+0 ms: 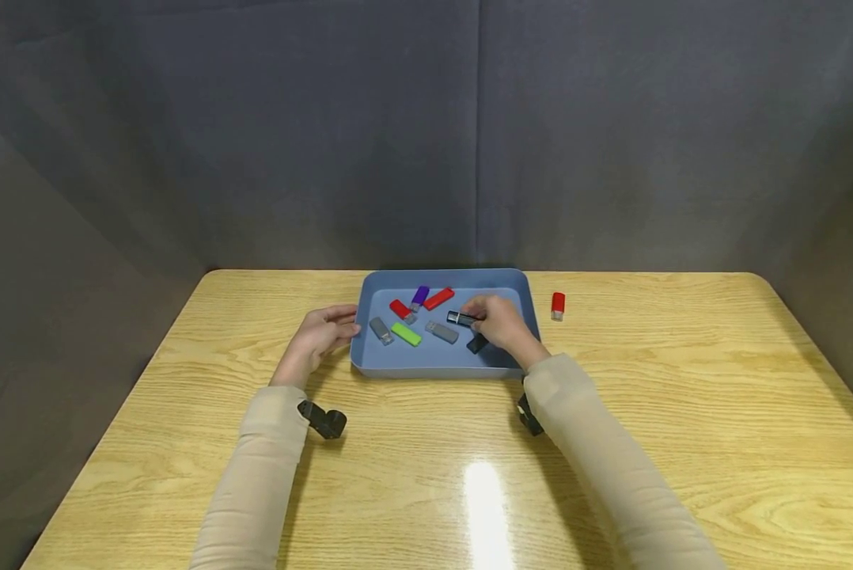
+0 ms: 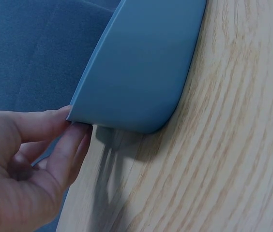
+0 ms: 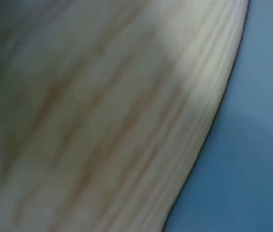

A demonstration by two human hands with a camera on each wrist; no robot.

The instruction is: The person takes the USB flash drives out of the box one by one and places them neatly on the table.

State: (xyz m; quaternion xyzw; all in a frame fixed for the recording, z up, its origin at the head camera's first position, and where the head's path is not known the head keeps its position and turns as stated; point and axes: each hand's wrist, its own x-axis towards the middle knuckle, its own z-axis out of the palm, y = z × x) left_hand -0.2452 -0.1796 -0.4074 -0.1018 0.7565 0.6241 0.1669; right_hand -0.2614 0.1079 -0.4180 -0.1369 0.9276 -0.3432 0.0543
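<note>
A blue tray (image 1: 437,372) holds several USB sticks. My left hand (image 1: 322,328) pinches the tray's left rim between thumb and fingers; the left wrist view shows this grip on the tray's edge (image 2: 131,63) close up. Over the tray's right half, my right hand (image 1: 498,321) grips a black USB stick (image 1: 460,318), its metal plug pointing left. Just below that hand lies another black USB stick (image 1: 477,343). To its left are a grey USB stick (image 1: 442,332) and a lime green one (image 1: 406,334). The right wrist view shows neither the right hand nor its USB stick.
Also in the tray lie a second grey USB stick (image 1: 381,331), a purple one (image 1: 419,298) and two red ones, one of them a red stick (image 1: 438,298) at the back. Another red USB stick (image 1: 558,306) lies on the wooden table (image 1: 412,475), right of the tray.
</note>
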